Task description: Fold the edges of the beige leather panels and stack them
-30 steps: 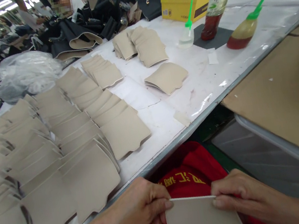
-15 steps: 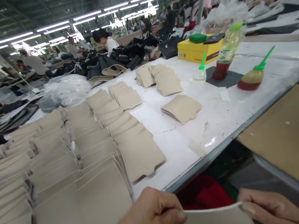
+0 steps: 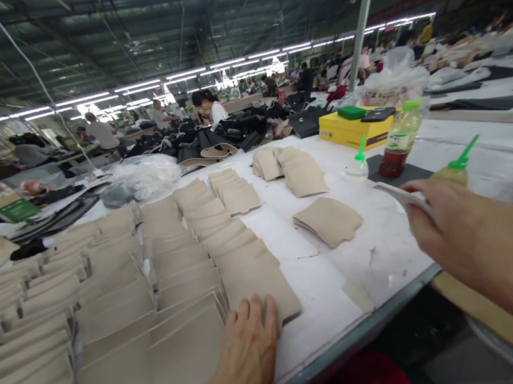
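Observation:
My left hand (image 3: pixel 252 348) lies with fingers stretched out at the near edge of a beige panel (image 3: pixel 258 282), the front one of an overlapping row. In my right hand (image 3: pixel 458 238), thumb and fingers are closed on a thin beige piece (image 3: pixel 400 194), seen nearly edge-on above the table. Much of that piece is hidden behind the hand. Between my hands, a small stack of beige panels (image 3: pixel 329 220) sits on the white table (image 3: pixel 301 289). More overlapping beige panels (image 3: pixel 114 370) spread over the left side.
Behind my right hand stand a bottle of dark red liquid (image 3: pixel 397 143), a squeeze bottle with a green nozzle (image 3: pixel 457 168) and a small clear one (image 3: pixel 356 168). A yellow box (image 3: pixel 349 130), plastic wrap (image 3: pixel 147 175) and black bags (image 3: pixel 214 140) lie farther back. People work beyond.
Both hands held a beige piece low at the table's front edge. The right hand has carried it up and right over the table; the left let go and moved onto the panels.

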Tool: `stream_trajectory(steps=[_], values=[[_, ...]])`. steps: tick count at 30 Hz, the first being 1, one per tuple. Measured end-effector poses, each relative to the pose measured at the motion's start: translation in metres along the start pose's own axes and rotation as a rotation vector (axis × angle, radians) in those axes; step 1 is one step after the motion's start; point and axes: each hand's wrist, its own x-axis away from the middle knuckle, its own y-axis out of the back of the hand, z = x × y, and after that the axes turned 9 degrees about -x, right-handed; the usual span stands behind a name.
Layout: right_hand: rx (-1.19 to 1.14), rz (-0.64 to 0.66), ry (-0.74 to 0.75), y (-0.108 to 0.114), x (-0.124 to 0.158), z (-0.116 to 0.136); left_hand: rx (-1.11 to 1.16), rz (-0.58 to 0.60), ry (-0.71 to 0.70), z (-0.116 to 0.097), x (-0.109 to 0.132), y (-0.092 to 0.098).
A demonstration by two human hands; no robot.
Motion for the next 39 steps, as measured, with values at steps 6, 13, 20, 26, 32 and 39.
stream_trajectory(steps=[6, 13, 20, 26, 32, 39], values=[[-0.058, 0.27, 0.068, -0.083, -0.047, 0.041, -0.07, -0.182, -0.078, -0.001, -0.006, -0.007], [-0.529, 0.467, 0.037, -0.102, -0.006, 0.036, 0.101, -0.639, -0.28, 0.006, 0.002, 0.014], [-1.04, 0.868, -0.15, -0.078, 0.077, 0.039, 0.15, -0.951, -0.538, -0.015, 0.001, 0.023], [-1.666, 0.985, -0.5, -0.062, 0.122, 0.027, 0.891, -0.55, -0.389, -0.017, 0.002, 0.026], [-1.635, 1.059, -0.446, -0.059, 0.155, 0.025, 1.202, 0.326, -0.16, -0.003, -0.014, 0.04], [-1.593, 1.03, -0.447, -0.063, 0.169, 0.019, 1.429, 0.578, -0.223, -0.007, -0.012, 0.042]])
